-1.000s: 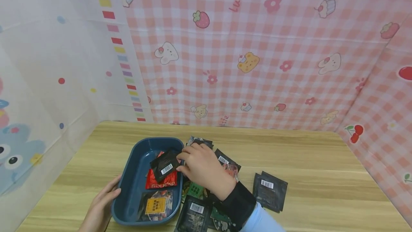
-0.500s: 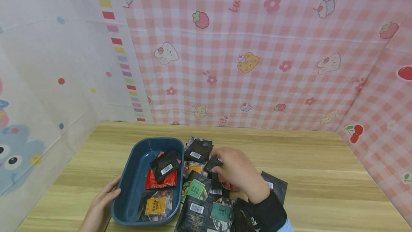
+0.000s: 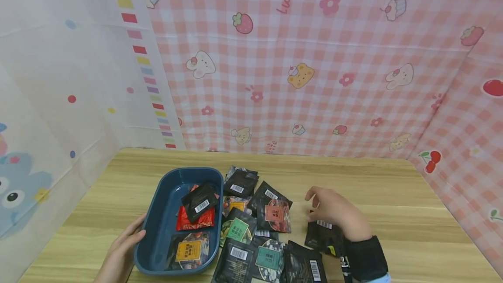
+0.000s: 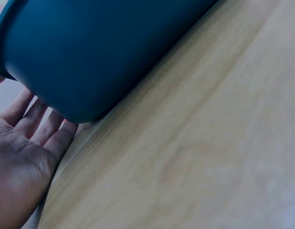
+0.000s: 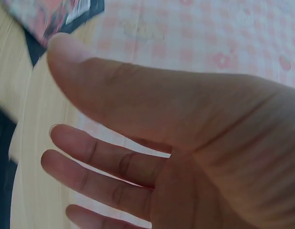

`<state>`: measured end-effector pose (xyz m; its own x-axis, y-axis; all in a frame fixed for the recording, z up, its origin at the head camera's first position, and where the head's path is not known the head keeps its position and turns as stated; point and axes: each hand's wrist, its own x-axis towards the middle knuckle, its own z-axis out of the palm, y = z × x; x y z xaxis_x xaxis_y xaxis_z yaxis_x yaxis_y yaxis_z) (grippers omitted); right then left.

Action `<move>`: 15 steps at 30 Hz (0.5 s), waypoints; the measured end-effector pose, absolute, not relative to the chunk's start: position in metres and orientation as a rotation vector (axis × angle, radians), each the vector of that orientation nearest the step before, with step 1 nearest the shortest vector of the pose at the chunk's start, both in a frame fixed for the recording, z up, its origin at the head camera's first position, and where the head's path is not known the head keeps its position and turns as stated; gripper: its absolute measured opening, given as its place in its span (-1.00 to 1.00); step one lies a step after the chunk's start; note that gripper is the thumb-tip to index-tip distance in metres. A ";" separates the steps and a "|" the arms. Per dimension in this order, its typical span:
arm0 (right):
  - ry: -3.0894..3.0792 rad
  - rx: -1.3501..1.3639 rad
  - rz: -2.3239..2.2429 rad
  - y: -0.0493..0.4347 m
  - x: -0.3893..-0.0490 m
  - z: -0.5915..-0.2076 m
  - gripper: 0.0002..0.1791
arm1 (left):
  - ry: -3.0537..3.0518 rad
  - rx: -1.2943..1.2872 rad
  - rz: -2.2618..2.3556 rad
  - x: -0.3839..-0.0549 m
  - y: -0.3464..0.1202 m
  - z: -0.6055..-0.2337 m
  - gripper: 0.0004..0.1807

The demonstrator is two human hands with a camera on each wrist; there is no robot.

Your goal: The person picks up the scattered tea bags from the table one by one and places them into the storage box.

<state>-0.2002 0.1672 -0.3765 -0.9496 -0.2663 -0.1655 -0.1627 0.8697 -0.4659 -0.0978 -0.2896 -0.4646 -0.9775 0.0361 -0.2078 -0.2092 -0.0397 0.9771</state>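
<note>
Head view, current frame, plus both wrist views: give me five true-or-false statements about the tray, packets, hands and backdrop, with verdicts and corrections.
1. The left hand touches the blue tray. True.
2. The right hand grips a packet inside the tray. False: it is outside, to the right of the tray, with its fingers extended and no packet seen in its grasp.
3. A black packet partly covers a red packet in the tray. True.
4. The red-labelled packet is in the tray. False: it lies outside, among other packets.
5. The checked cloth bears the word "luck". True.
</note>
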 end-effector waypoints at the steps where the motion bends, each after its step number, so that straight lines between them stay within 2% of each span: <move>1: 2.808 -0.321 -0.682 0.172 -0.200 -0.377 -0.48 | 2.050 -0.190 2.145 -0.098 -0.290 -0.465 -0.31; 15: 2.725 -0.132 -0.649 0.206 -0.201 -0.385 -0.50 | 2.023 -0.163 2.166 -0.100 -0.292 -0.469 -0.32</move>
<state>-0.2010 0.2059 -0.3854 -0.9395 -0.1651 -0.3001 -0.0122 0.8918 -0.4523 -0.0997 -0.2925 -0.4693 -0.9790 0.0514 -0.1974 -0.2004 -0.0629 0.9777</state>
